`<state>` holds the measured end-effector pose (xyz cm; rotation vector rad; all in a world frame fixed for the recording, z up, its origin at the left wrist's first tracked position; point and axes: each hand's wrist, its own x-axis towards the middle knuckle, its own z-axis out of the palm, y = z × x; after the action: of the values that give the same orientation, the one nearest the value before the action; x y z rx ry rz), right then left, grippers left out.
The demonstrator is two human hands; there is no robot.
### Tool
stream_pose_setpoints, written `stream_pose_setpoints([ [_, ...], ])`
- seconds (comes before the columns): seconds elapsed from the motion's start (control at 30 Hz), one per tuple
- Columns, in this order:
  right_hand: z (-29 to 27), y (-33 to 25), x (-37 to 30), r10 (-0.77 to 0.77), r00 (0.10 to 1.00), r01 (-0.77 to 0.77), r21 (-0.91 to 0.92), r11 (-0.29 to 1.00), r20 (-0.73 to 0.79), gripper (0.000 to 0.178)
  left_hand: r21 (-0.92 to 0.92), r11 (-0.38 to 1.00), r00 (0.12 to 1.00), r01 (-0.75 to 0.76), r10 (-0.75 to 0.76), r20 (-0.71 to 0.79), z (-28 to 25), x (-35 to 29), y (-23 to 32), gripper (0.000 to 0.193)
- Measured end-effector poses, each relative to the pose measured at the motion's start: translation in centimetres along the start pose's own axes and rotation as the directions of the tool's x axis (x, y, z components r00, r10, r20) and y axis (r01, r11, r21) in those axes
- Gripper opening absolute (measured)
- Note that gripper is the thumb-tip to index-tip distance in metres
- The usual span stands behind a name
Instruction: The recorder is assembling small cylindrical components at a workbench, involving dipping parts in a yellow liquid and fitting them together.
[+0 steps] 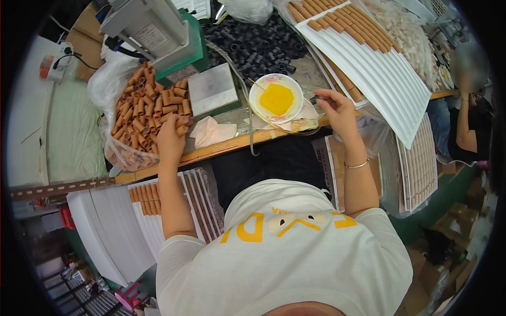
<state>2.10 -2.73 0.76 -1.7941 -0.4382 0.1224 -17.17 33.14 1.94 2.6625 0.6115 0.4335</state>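
Observation:
At the front right edge of a pile of short orange-brown tubes (141,108), my left hand (171,139) closes its fingers round one brown tube (183,129). The pile fills a clear plastic bag (134,158). My right hand (340,111) pinches a small black piece (314,99) between thumb and fingertips; its exact shape is too small to tell. Just left of that hand stands a white bowl (254,100) of yellow liquid (276,100), with a thin stick (257,84) leaning in it. Many black fittings (258,45) lie heaped behind the bowl.
A green and grey press machine (182,52) with a metal block (213,89) stands at the back left. White ridged trays (369,68) with brown tubes slope at the right. More trays (150,203) flank my lap. Another person's arm (464,121) shows at far right.

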Motion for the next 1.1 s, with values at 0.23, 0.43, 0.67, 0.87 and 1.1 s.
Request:
stream_pose_setpoints([
  [0.23,2.9,-3.5,1.4,-0.427,0.854,0.512,-0.336,0.791,0.296,0.02,-0.657,0.754,1.0,-0.008,-0.013,-0.027,1.4,-1.9,7.9,0.026],
  [0.43,4.8,-2.9,2.2,-0.502,0.704,0.709,-0.452,0.542,0.502,0.016,-0.852,0.521,0.991,-0.05,0.134,0.024,3.3,-1.0,12.8,0.029],
  [0.67,4.2,-4.0,1.9,-0.462,0.792,0.601,-0.381,0.703,0.399,0.021,-0.866,0.499,0.986,-0.029,0.157,0.058,4.2,-1.1,13.6,0.029],
  [0.87,3.0,-5.0,1.0,-0.243,0.951,0.206,0.196,0.959,0.19,0.019,-0.787,0.616,0.988,-0.035,0.142,0.067,4.8,-1.3,14.6,0.027],
  [1.1,1.5,-7.7,-0.2,-0.472,0.845,0.513,-0.129,0.849,0.253,0.017,-0.756,0.645,0.976,-0.11,0.213,0.039,5.3,-0.9,16.8,0.028],
])
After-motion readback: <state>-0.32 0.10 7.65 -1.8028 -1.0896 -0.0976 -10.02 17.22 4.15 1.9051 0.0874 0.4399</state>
